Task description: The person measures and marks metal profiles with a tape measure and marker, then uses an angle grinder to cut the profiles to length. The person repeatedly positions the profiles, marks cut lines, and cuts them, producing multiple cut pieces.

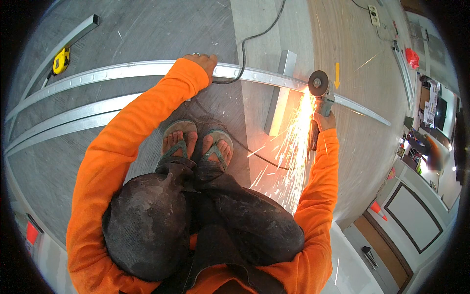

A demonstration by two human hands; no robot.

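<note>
Two hands of mine are at work, set well apart: my left hand (201, 61) is curled over the long metal channel (122, 72), and my right hand (327, 121) is wrapped round the angle grinder (326, 104). The channel lies across the floor in front of my feet, running from the far left to beyond the grinder on the right. The round cutting disc (318, 83) stands at the channel's edge, and bright sparks (299, 142) stream down from there toward me; the glare hides the exact point of contact, so I can't tell how deep the cut seems to go. Between my hands, the channel crosses over a short metal piece (288, 62), and a black cord (243, 54) passes over it just beside my left hand. Below it are my sandals (218, 156), side by side. Further left lie more metal lengths (78, 119), and a yellow tape measure (61, 61) sits against another metal bar (73, 36). At the far right are a white power strip (374, 15) and a red bag (411, 58).
</note>
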